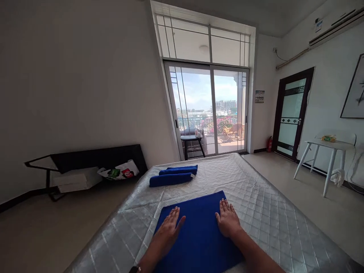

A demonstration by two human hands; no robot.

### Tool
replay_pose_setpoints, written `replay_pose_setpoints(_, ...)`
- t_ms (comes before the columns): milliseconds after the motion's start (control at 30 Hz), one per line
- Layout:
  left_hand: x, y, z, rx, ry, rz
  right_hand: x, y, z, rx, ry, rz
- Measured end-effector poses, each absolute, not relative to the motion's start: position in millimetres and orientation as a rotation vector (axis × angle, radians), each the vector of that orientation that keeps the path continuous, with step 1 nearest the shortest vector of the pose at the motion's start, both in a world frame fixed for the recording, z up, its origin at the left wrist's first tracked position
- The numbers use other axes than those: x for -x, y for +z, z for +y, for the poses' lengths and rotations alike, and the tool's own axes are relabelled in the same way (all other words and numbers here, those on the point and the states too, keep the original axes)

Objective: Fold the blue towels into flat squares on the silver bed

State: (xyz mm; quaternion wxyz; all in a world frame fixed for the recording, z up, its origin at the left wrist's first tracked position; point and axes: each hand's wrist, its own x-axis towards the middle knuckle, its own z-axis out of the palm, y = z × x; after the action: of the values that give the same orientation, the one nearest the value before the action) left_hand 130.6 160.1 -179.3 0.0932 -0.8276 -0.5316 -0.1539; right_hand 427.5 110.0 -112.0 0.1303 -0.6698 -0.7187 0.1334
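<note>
A blue cloth, like a towel, lies spread flat on the silver-grey quilted mattress. My left hand rests near the cloth's left edge, fingers stretched forward and thumb apart. On the right edge lies my right hand, palm down with its fingers extended. Neither hand grips anything. Farther up the mattress, beyond the spread cloth, are folded blue cloths in narrow strips, one with a small pale tag at its end. The near end of the spread cloth runs out of view at the bottom.
A black bench-like frame stands along the left wall, with a white box and a printed bag. Beyond the bed are a dark stool and sliding glass doors. A white chair stands at the right.
</note>
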Motion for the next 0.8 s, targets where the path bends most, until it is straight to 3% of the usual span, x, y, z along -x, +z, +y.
replay_pose_setpoints(433,-291,-178,160,2.677,-0.347,-1.35,-432,-134,122,1.8,0.401,-2.16)
replay_pose_setpoints(567,-262,-191,160,2.622,-0.375,-1.27,-430,-139,125,1.793,0.375,-2.098)
replay_pose_setpoints(800,-121,-214,141,2.488,-0.38,-1.331,-428,-126,117,1.886,0.388,-2.043)
